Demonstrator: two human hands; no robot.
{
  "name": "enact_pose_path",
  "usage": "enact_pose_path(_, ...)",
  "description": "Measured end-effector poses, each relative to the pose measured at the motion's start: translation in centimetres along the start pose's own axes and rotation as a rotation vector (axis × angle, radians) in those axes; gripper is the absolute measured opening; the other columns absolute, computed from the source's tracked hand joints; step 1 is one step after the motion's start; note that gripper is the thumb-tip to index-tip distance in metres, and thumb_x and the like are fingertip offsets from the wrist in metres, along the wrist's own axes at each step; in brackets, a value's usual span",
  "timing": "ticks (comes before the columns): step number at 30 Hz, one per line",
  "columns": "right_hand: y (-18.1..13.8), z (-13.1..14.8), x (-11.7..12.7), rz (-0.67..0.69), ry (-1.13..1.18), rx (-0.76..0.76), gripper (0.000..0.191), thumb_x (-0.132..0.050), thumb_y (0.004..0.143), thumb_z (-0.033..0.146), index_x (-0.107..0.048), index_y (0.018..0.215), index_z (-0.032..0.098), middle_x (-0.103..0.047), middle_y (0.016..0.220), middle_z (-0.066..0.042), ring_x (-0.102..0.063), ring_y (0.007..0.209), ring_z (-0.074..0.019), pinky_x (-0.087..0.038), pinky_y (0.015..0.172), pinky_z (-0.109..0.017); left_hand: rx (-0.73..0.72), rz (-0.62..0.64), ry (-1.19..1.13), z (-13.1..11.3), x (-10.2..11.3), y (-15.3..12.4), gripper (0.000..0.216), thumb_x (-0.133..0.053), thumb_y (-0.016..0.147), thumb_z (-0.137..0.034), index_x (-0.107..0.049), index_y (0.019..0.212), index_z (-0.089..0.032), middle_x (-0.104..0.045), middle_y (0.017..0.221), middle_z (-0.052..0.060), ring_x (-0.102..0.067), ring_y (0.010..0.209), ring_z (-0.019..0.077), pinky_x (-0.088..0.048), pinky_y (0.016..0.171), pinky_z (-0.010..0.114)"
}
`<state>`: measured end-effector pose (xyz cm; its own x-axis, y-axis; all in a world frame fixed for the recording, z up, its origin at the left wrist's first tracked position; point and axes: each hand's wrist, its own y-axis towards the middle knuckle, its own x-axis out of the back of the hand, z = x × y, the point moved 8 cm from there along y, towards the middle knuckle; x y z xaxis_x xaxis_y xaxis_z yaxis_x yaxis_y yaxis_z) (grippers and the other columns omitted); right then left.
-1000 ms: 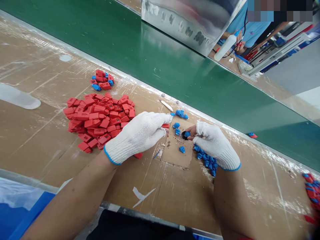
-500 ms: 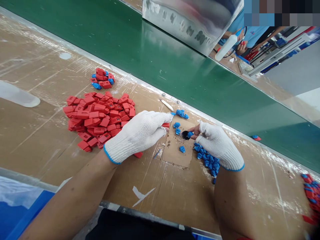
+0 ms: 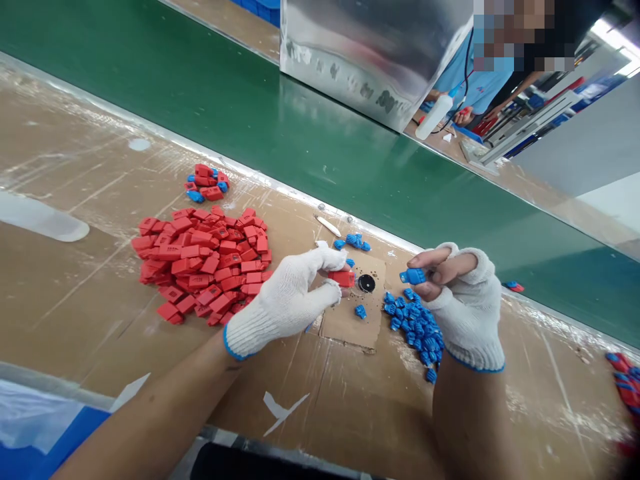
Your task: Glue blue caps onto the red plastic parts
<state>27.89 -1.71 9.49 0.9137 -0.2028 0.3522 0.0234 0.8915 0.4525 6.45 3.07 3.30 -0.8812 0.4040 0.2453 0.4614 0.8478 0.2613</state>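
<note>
My left hand (image 3: 295, 287), in a white knit glove, pinches a red block-shaped plastic part (image 3: 342, 278) between thumb and fingers. My right hand (image 3: 465, 293), gloved with bare fingertips, grips a small blue ribbed plastic part (image 3: 413, 276) above the blue pile. Between the hands a small round black dish (image 3: 367, 284) rests on a cardboard piece (image 3: 345, 330). A few loose blue parts (image 3: 361, 311) lie around it. Many similar red parts form a pile (image 3: 205, 260) left of my left hand. A pile of blue parts (image 3: 415, 327) lies beneath my right hand.
A green conveyor belt (image 3: 225, 120) runs behind the table, with a metal box (image 3: 375, 67) over it. A small red-and-blue cluster (image 3: 206, 183) sits at back left, another (image 3: 625, 380) at far right. A white tool (image 3: 328, 226) lies by the belt. Across it, a person (image 3: 480, 87) works.
My right hand has lifted away from the black dish to the right with the blue part. The left hand has turned, bringing its red part into clearer view beside the dish.
</note>
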Motion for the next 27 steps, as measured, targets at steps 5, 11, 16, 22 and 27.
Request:
enact_pose_path(5, -0.9, 0.8, -1.3, -0.048, 0.072, 0.007, 0.026, -0.082, 0.090, 0.034, -0.058, 0.083, 0.029, -0.077, 0.100, -0.003, -0.071, 0.088, -0.0229, -0.061, 0.071, -0.041, 0.159, -0.031, -0.334, 1.0, -1.3, -0.6, 0.012, -0.072, 0.081, -0.019, -0.068, 0.092, -0.018, -0.078, 0.095, 0.006, -0.071, 0.082, 0.0171, -0.064, 0.077, 0.034)
enact_pose_path(11, -1.3, 1.9, -4.0, 0.016, 0.193, 0.018, 0.024, -0.079, 0.092, 0.022, -0.058, 0.081, 0.028, -0.078, 0.102, -0.001, -0.076, 0.097, -0.0219, -0.067, 0.083, -0.041, 0.150, 0.010, -0.486, 0.4, -1.8, -0.6, 0.013, -0.076, 0.079, -0.020, -0.063, 0.083, -0.020, -0.069, 0.077, 0.001, -0.068, 0.075, 0.0160, -0.062, 0.074, 0.033)
enact_pose_path(16, -1.4, 1.8, -5.3, 0.097, 0.256, 0.024, 0.025, -0.075, 0.089, 0.008, -0.060, 0.082, 0.027, -0.078, 0.107, 0.001, -0.078, 0.103, -0.0189, -0.068, 0.092, -0.038, 0.167, 0.025, -0.506, 0.3, -1.9, -0.7, 0.021, -0.083, 0.077, -0.023, -0.063, 0.082, -0.021, -0.063, 0.071, -0.003, -0.061, 0.068, 0.0142, -0.057, 0.069, 0.031)
enact_pose_path(22, -1.4, 2.5, -5.1, 0.097, 0.167, 0.080, 0.027, -0.074, 0.087, 0.005, -0.060, 0.077, 0.025, -0.079, 0.101, 0.001, -0.079, 0.097, -0.0164, -0.069, 0.085, -0.030, 0.192, 0.085, -0.519, 0.5, -2.4, -0.7, 0.025, -0.084, 0.078, -0.029, -0.061, 0.079, -0.020, -0.067, 0.075, 0.000, -0.058, 0.069, 0.0140, -0.052, 0.070, 0.030)
enact_pose_path(27, -1.4, 3.1, -5.8, 0.207, 0.039, 0.181, 0.026, -0.066, 0.089, 0.001, -0.062, 0.080, 0.025, -0.080, 0.103, -0.002, -0.079, 0.096, -0.0164, -0.069, 0.081, -0.030, 0.220, 0.120, -0.480, 0.4, -2.4, -0.9, 0.018, -0.079, 0.079, -0.028, -0.064, 0.081, -0.018, -0.065, 0.077, 0.000, -0.054, 0.069, 0.0130, -0.045, 0.066, 0.028)
